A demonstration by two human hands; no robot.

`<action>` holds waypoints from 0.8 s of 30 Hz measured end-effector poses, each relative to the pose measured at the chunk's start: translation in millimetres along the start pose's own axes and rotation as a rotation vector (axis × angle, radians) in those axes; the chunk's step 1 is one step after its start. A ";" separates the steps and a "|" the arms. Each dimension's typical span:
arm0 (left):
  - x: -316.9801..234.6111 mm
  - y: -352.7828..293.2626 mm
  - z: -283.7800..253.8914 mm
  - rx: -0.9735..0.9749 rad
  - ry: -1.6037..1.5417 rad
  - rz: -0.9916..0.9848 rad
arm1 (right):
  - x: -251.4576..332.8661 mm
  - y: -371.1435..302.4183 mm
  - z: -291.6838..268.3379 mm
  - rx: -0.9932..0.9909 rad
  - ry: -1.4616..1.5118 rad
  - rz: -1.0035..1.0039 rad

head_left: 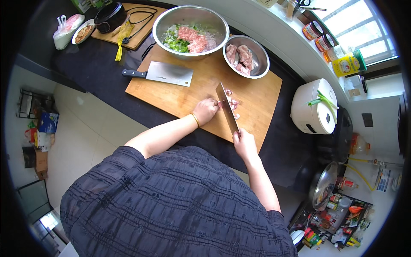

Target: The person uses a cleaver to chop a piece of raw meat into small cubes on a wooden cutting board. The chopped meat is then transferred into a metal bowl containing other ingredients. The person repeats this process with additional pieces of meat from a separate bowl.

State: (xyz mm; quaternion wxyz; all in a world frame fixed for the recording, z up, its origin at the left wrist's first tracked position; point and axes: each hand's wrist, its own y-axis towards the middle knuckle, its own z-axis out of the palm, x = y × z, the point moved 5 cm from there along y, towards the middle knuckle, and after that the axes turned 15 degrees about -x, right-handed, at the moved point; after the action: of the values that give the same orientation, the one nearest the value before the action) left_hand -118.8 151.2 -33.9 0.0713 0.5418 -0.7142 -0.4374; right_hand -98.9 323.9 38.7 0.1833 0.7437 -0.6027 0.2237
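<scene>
My right hand (245,143) is closed around the handle of a cleaver (227,107), its blade upright over the wooden cutting board (167,97). Just left of the blade, my left hand (205,110) has its fingers curled and pressed on a small piece of meat (220,104), mostly hidden by the fingers. Small cut bits of pink meat (233,103) lie to the right of the blade. A second cleaver (169,73) with a dark handle rests flat on the board's left part.
A large steel bowl (158,30) holds minced meat and chopped greens. Beside it, a smaller steel bowl (266,64) holds raw meat chunks. A white rice cooker (314,107) with green onion on its lid stands right. A smaller board (141,36) bears a black pot (110,18) and a cord.
</scene>
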 end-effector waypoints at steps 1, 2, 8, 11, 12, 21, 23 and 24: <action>0.4 -1.3 0.2 -0.013 0.000 -0.002 | 0.0 -0.4 2.8 0.001 -0.016 -0.014; 0.9 -2.3 0.1 -0.026 0.000 -0.004 | 1.1 -0.5 4.6 -0.005 -0.033 -0.039; 3.3 -3.6 -1.8 -0.060 -0.017 0.002 | 6.0 1.3 13.7 -0.018 -0.063 -0.088; 6.1 -6.7 1.5 -0.028 -0.003 -0.008 | 8.5 5.3 16.9 -0.011 -0.094 -0.106; 6.6 -7.3 1.8 -0.028 0.000 -0.012 | 9.3 7.6 18.5 -0.006 -0.089 -0.099; 1.5 -6.4 -1.6 0.025 0.019 0.007 | 18.4 30.9 51.6 -0.048 -0.104 -0.170; 5.2 -9.1 2.2 0.009 0.014 0.031 | 21.2 41.4 65.2 -0.084 -0.151 -0.240; 6.4 -10.0 4.0 -0.012 -0.008 0.034 | 24.0 46.5 68.1 -0.085 -0.145 -0.197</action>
State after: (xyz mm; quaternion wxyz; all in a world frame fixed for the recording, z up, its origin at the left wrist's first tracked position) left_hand -116.5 147.7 -45.7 0.0791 0.5275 -0.7208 -0.4427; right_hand -132.7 257.9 -4.6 0.1920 0.8050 -0.5473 0.1245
